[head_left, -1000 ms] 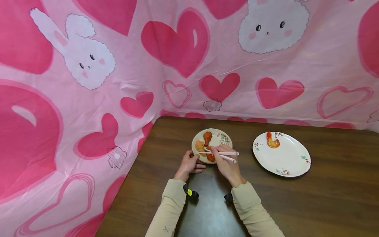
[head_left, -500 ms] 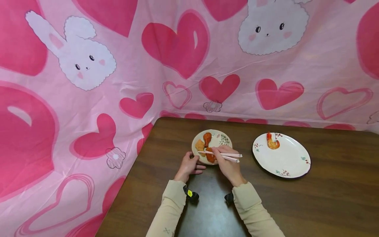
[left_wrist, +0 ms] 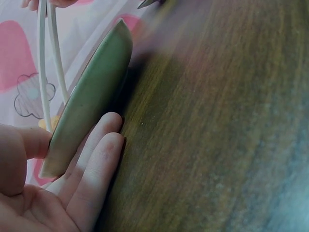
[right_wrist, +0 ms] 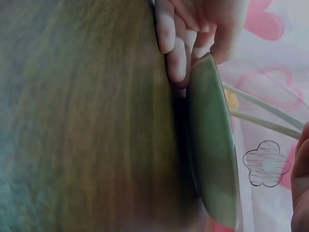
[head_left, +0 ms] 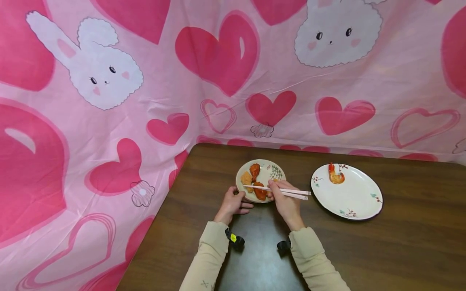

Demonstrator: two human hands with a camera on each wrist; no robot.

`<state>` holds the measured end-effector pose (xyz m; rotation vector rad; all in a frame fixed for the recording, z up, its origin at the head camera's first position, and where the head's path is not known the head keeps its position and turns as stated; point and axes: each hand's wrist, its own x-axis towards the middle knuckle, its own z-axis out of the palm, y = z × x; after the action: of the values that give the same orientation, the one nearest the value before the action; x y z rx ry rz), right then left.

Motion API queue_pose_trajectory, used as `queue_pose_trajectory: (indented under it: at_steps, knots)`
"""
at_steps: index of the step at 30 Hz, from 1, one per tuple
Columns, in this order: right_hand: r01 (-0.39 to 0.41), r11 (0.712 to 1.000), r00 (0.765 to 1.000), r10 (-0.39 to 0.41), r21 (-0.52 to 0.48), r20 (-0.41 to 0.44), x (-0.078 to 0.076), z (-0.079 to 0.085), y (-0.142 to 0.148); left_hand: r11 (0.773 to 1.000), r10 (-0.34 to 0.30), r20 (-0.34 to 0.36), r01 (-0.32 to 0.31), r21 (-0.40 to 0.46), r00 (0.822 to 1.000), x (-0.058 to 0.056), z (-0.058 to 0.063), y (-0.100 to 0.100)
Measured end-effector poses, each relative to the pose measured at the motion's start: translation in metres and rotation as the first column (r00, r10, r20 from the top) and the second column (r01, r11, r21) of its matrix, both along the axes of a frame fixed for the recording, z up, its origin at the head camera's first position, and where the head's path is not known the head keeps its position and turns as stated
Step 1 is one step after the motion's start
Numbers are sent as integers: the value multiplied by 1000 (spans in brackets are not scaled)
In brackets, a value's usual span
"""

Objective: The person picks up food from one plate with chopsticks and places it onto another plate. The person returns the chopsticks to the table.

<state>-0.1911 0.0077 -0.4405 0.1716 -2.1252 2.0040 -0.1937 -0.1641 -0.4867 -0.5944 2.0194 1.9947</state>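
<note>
My left hand point(head_left: 231, 204) grips the near-left rim of a small round plate point(head_left: 269, 166), thumb on the edge and fingers underneath, as the left wrist view shows. On this plate lie a reddish drumstick point(head_left: 255, 171), a glazed reddish-brown chicken piece point(head_left: 259, 191) and a golden fried piece point(head_left: 246, 179). My right hand point(head_left: 288, 206) holds a pair of pale pink chopsticks point(head_left: 297, 192) over the plate's right side. Their tips reach left across the chicken piece to the golden one's lower edge. Part of another yellowish piece shows behind the right fingers.
A larger white oval plate point(head_left: 353, 194) with painted sprigs stands to the right, bearing a cooked shrimp point(head_left: 336, 178) near its far-left rim. The brown wooden table point(head_left: 411, 226) meets a pink heart-patterned cloth point(head_left: 164, 89) at its back and left.
My right hand has shifted slightly right, and the chopsticks' rear ends have moved right with it. The left hand has kept its hold on the small plate.
</note>
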Motion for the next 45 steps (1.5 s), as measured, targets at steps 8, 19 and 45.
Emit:
queue_pose_trajectory:
  at_steps: [8, 19, 45]
  knots:
    - [-7, 998, 1000, 6, -56, -24, -7, -22, 2, 1000, -6, -2, 6, -1, 1000, 1, 1, 0]
    - [-8, 995, 998, 1, -99, -68, -9, -32, 3, 1000, 4, 1, -4, 0, 1000, 0, -2, 1]
    - [-15, 991, 998, 7, -132, -61, 7, -6, 3, 1000, -1, -29, 1, -1, 1000, 3, 1, 2]
